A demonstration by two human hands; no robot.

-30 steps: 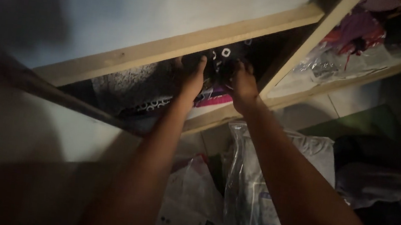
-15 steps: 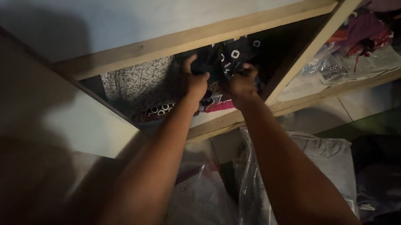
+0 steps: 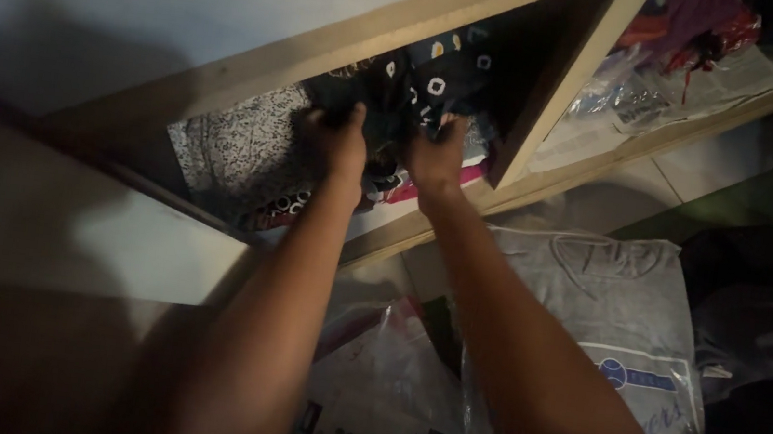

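Note:
Both my hands reach into a low wooden shelf compartment. My left hand and my right hand are closed on a dark cloth with white ring patterns, which sits bunched at the front of the compartment. Left of it lies a grey speckled folded cloth. Under the dark cloth I see a pink strip of fabric and a black cloth with white circles.
A wooden divider separates a right compartment holding purple and red clothes and plastic-wrapped items on newspaper. On the floor below lie a grey printed shirt in clear plastic, other plastic bags and dark clothes.
My hands shifted left and slightly down with the dark patterned cloth, which now bulges further out of the compartment. The view swung, showing more of the bagged grey shirt.

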